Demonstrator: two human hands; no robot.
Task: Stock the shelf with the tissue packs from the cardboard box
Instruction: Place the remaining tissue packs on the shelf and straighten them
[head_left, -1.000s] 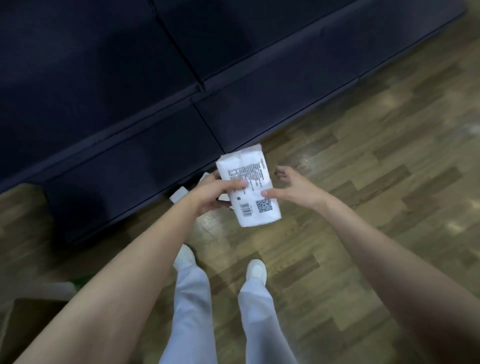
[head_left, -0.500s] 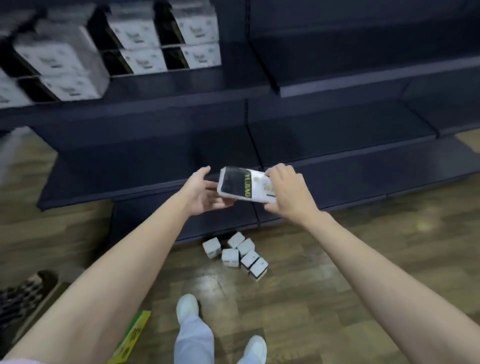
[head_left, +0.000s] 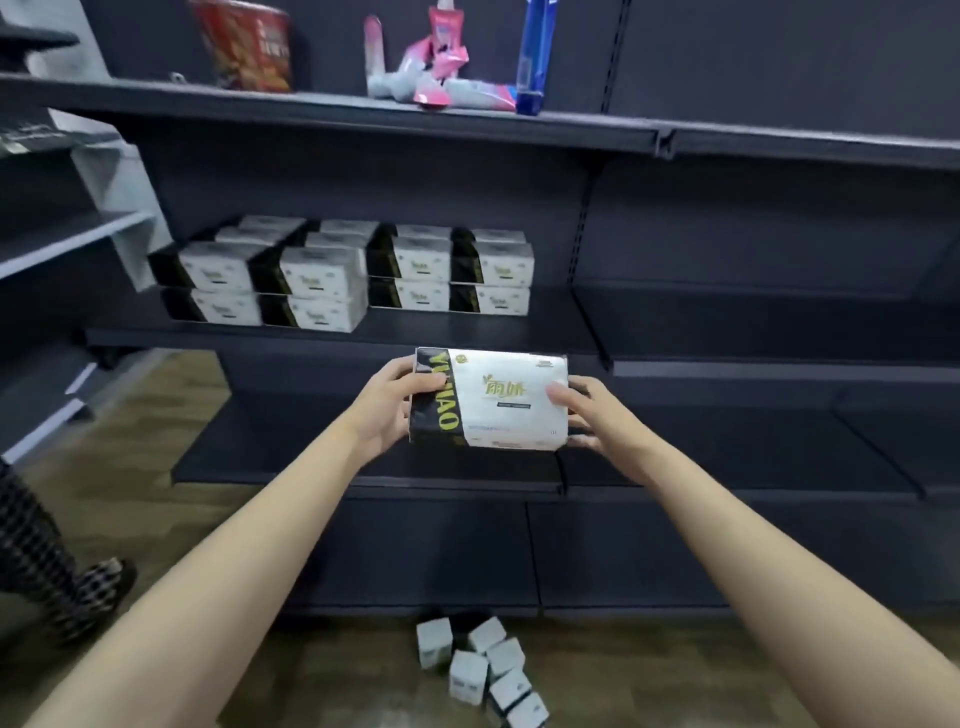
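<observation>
Between the two hands, held out in front of the dark shelving, sits a tissue pack (head_left: 488, 397), white with a black band and yellow lettering at its left end, its printed face turned toward the camera and its long side roughly level. On the left hand (head_left: 387, 410), the fingers (head_left: 423, 384) curl around the black end, thumb across the front face and the rest wrapped behind, pinching that end. On the right hand (head_left: 597, 415), the thumb presses on the white front near the right edge while the other fingers (head_left: 584, 441) cup the end and underside, so the pack is clamped from both sides. Both bare forearms reach in from the lower corners of the view. Just above and beyond the fingers runs the front edge of the middle shelf (head_left: 467, 335), and on it, up and to the left of the held pack, stand stocked tissue packs (head_left: 353, 273) of the same design, two layers high and several rows deep. Directly behind and below the hands lies a lower shelf (head_left: 363, 480), bare where it shows. Far above the fingers, the top shelf (head_left: 363, 111) carries a red tub (head_left: 244, 44), pink and white pouches (head_left: 431, 73) and a blue carton (head_left: 535, 54). Well below the hands, on the wooden floor (head_left: 156, 493), a cluster of small white boxes (head_left: 483, 670) lies loosely heaped against the shelving base. Off to the lower left, a leg in checked trousers (head_left: 47, 566) stands at the frame edge.
</observation>
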